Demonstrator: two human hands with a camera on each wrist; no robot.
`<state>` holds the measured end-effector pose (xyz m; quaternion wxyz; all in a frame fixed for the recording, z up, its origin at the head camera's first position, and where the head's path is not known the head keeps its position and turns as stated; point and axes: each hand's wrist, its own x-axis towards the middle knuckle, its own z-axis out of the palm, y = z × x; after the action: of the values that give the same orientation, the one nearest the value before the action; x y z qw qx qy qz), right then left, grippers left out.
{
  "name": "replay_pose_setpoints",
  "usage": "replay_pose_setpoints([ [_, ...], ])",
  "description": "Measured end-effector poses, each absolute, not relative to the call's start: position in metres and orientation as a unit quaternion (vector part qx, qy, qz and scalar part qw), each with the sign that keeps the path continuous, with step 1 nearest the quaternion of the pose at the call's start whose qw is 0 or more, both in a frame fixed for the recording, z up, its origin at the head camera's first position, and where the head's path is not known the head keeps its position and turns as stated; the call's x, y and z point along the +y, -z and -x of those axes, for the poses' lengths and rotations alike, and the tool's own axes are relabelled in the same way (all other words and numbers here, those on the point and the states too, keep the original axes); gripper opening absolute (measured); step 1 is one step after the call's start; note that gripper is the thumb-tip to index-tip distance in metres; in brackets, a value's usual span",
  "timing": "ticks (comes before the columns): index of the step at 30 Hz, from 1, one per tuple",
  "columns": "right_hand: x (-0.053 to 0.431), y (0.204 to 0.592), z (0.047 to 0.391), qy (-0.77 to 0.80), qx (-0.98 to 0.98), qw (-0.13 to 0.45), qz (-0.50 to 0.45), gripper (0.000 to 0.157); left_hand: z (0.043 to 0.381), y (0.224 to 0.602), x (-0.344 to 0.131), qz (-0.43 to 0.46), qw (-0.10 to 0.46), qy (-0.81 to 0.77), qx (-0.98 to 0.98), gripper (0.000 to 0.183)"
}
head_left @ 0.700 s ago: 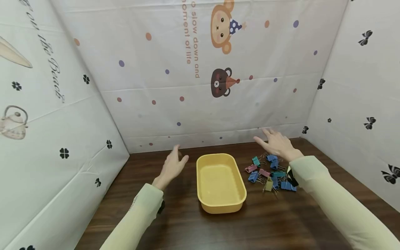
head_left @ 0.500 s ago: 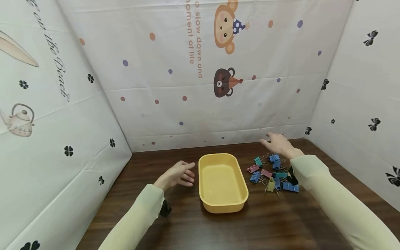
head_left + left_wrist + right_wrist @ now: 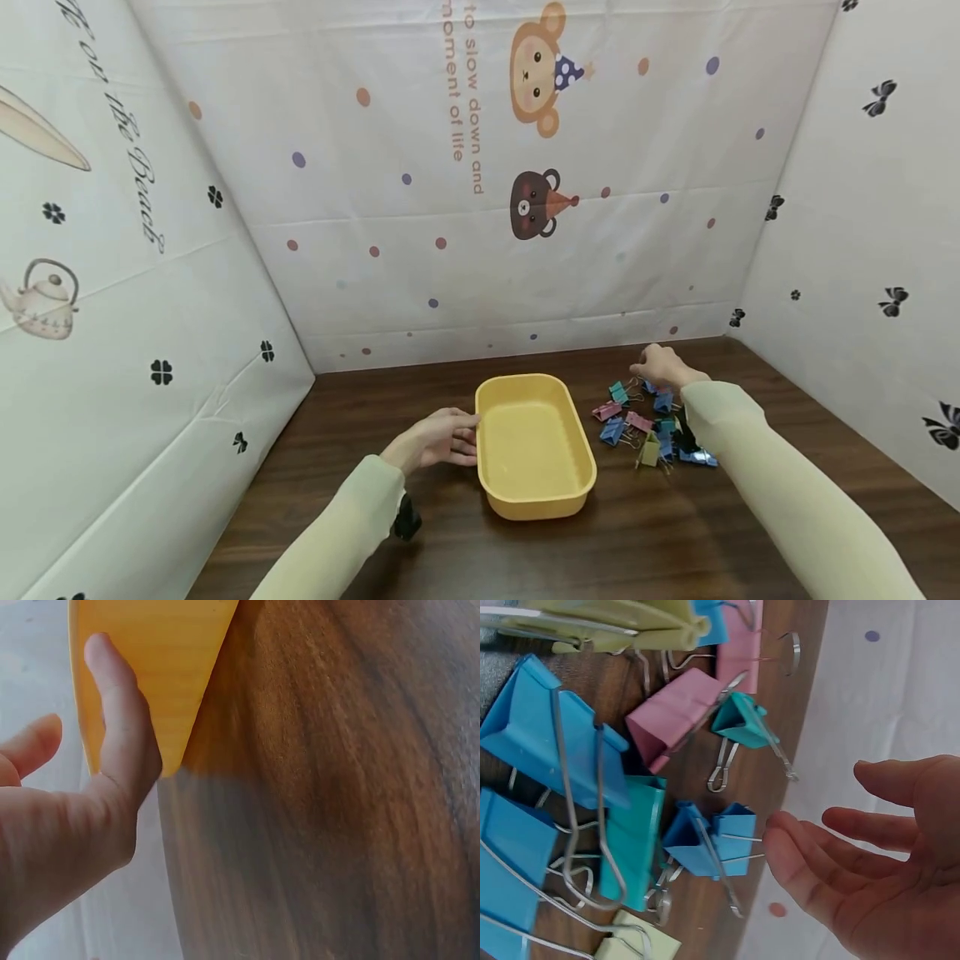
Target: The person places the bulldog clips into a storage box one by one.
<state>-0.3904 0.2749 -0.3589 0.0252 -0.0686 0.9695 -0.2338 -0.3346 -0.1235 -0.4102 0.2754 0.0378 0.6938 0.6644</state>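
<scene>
A yellow rectangular tub [image 3: 534,450] with rounded corners stands on the table. My left hand [image 3: 441,437] is at its left side, the fingers against or right beside the rim. In the left wrist view that hand [image 3: 90,772] has its fingers extended along the outer wall of the tub [image 3: 176,667]. Over the far end of a heap of binder clips [image 3: 639,421] hovers my right hand [image 3: 663,367]. The right wrist view shows that hand [image 3: 877,862] with bent, loose fingers and nothing between them. Closest to its fingertips is a blue binder clip [image 3: 694,847].
The heap mixes blue, pink, teal and yellow clips, such as a pink one [image 3: 676,712] and a teal one [image 3: 634,840], several with wire handles sticking out. Printed white cloth walls [image 3: 360,292] enclose the dark wooden table [image 3: 480,558] at the back and both sides.
The left hand has come down and moved right to the tub's rim. My right hand has lowered toward the far clips, its fingers bending downward. Tub and clips stay in place.
</scene>
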Motion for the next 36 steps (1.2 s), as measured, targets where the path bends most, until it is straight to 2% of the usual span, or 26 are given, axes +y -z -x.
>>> replay_pose_setpoints([
  [7, 0.278, 0.372, 0.399, 0.283, 0.956, 0.054, 0.05, 0.036, 0.336, 0.408, -0.123, -0.045, 0.27, -0.672, 0.689, 0.021],
  [11, 0.276, 0.376, 0.402, 0.32, 0.944, 0.063, 0.049, 0.038, 0.336, 0.407, -0.122, -0.047, 0.266, -0.675, 0.686, 0.015],
  [20, 0.275, 0.385, 0.404, 0.389, 0.918, 0.068, 0.028, 0.032, 0.338, 0.412, -0.12, -0.05, 0.268, -0.675, 0.686, 0.015],
  [28, 0.281, 0.392, 0.403, 0.411, 0.909, 0.06, 0.025, 0.028, 0.338, 0.415, -0.118, -0.054, 0.264, -0.665, 0.696, 0.029],
  [36, 0.283, 0.39, 0.404, 0.423, 0.904, 0.053, 0.029, 0.026, 0.338, 0.413, -0.119, -0.051, 0.26, -0.662, 0.701, 0.022],
])
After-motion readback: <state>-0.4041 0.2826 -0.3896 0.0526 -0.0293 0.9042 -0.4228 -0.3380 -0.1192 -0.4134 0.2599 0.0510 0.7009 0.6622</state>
